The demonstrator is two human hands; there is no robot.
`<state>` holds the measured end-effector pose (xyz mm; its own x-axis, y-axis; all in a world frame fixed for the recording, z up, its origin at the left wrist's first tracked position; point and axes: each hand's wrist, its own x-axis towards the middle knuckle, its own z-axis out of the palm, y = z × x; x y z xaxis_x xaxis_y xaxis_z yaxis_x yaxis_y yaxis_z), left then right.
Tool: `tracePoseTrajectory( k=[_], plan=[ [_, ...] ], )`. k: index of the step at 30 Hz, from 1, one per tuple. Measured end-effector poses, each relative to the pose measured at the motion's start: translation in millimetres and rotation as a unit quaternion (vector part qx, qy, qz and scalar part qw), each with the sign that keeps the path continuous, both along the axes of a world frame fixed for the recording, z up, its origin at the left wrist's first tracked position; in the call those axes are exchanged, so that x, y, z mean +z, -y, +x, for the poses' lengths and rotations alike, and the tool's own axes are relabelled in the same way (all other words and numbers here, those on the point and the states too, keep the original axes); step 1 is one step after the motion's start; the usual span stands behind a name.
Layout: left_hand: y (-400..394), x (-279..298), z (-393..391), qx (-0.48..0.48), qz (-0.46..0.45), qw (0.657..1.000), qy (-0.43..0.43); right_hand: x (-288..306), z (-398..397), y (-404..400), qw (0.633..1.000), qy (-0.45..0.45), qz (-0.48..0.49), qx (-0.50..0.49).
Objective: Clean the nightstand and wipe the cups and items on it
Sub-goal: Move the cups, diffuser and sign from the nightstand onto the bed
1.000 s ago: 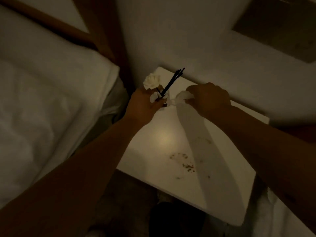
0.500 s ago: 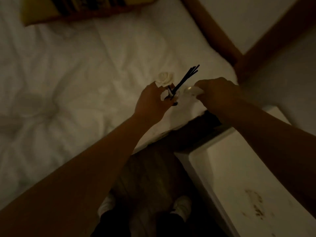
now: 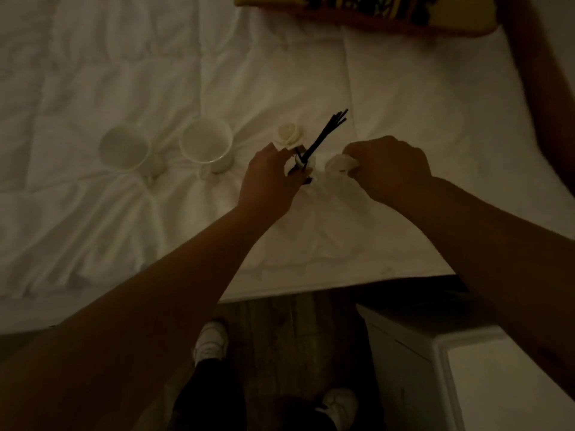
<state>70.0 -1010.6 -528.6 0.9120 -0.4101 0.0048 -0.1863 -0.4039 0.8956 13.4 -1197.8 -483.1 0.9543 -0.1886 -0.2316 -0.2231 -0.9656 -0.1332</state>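
A dim, top-down view over a bed. My left hand [image 3: 270, 185] curls around a small reed diffuser [image 3: 303, 164], its pale little bottle mostly hidden by my fingers, held just above the rumpled white bedding [image 3: 124, 73]. A bundle of thin black reed sticks [image 3: 326, 133] fans up and to the right out of the bottle, straight and matte. Beside them a soft cream artificial rose [image 3: 289, 135] with rounded, layered petals sits at the top of my hand. My right hand [image 3: 389, 168] pinches a crumpled white cloth [image 3: 340, 164], bunched at my fingertips and hanging down in loose folds just to the right of the bottle; whether it touches the bottle I cannot tell. To the left, two smooth white cups stand on the quilt: a rounded cup [image 3: 124, 149] and a straight-sided mug [image 3: 207, 144] close beside it, both open mouths up. A yellow patterned cushion [image 3: 367, 14] lies at the top edge. The white, flat-topped nightstand [image 3: 497, 384] shows at lower right, well apart from my hands. White shoes [image 3: 211, 340] stand on the wooden floor [image 3: 295, 331] below
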Motion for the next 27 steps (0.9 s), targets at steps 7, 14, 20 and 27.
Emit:
tracePoseTrajectory(
  k=[7,14,20,27],
  plan=[
    [-13,-27,34,0.075,0.003,0.994,-0.077,-23,47,-24,0.998,-0.052,-0.015,0.023],
    [-13,-43,41,0.059,0.009,0.994,-0.096,-46,46,-24,0.997,-0.069,0.007,0.038],
    [-15,-39,43,0.043,0.037,0.996,-0.075,-45,40,-25,0.998,-0.057,-0.018,0.028],
    [-18,-27,35,0.041,0.116,0.992,-0.017,-27,24,-29,0.998,-0.062,0.001,0.014]
  ],
)
